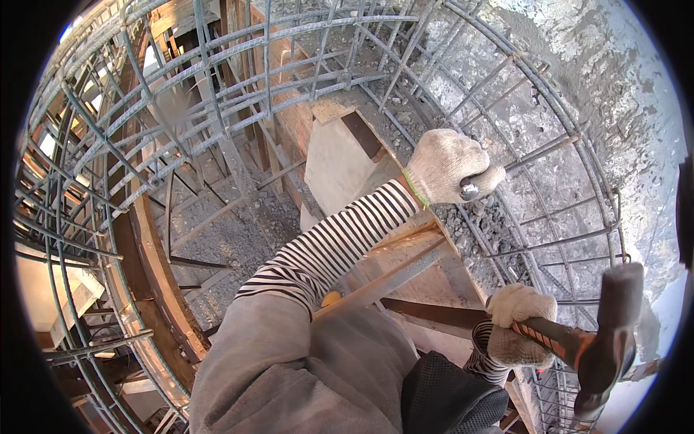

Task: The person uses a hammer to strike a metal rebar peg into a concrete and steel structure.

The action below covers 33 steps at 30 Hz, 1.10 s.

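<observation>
My left hand (452, 168), in a knitted off-white work glove, is closed around a steel bar (470, 191). Only its bright, shiny end and a bit of dark shank show; the rest is hidden by the glove and below it. Rough concrete rubble (499, 224) lies beneath this fist, next to the curved rebar. Lower right, my right hand (522, 325), gloved the same way, grips the black and orange handle of a hammer (614, 329). The hammer's dark steel head is raised, well apart from the bar.
A curved rebar cage (238, 90) rises at the left and top, with more bars (564, 141) arching along the right. Wooden boards (434, 271) and a pale panel (336, 163) lie under my left arm. Rough grey concrete (614, 94) spreads across the upper right.
</observation>
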Available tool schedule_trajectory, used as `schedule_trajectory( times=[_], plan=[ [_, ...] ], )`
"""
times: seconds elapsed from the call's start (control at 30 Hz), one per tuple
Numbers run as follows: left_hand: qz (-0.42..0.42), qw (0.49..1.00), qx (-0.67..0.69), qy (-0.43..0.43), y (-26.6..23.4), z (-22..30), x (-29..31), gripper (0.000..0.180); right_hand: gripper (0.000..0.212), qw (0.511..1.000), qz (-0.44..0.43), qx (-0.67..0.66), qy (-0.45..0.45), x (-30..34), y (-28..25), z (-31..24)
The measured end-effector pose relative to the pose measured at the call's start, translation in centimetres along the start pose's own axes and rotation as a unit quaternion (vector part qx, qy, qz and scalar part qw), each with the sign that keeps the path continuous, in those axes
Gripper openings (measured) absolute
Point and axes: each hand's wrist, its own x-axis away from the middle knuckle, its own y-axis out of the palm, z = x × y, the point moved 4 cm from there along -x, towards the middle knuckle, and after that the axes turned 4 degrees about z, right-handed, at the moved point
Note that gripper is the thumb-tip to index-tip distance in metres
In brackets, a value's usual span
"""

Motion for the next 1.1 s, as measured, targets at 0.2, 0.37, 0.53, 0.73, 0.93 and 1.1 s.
schedule_trajectory(
  times=[0.2, 0.37, 0.53, 0.73, 0.93, 1.1],
  plan=[
    [0.011, 0.993, 0.051, -0.107, -1.3, -2.0, 2.4, 0.032, 0.043, 0.85, -0.165, 0.457, -0.202, 3.2, -0.5, 5.2],
    [0.008, 0.977, 0.159, -0.144, -6.3, -0.3, 5.9, 0.023, 0.059, 0.954, 0.105, 0.141, 0.242, 9.9, -5.0, 9.2],
    [-0.021, 0.972, 0.196, -0.128, -10.0, 5.1, 0.6, 0.018, 0.064, 0.959, 0.13, 0.093, 0.232, 10.3, -5.6, 8.3],
    [-0.097, 0.932, 0.324, -0.133, -14.5, 12.1, -6.1, 0.028, 0.067, 0.949, 0.109, 0.085, 0.282, 11.9, -6.9, 5.7],
    [-0.2, 0.903, 0.381, -0.002, -13.5, 15.2, -9.2, 0.035, 0.066, 0.925, 0.073, 0.131, 0.35, 15.1, -9.5, 6.4],
    [-0.206, 0.916, 0.344, -0.025, -15.9, 17.5, -11.7, 0.035, 0.047, 0.89, 0.097, 0.086, 0.436, 16.8, -9.2, 6.0]
  ],
)
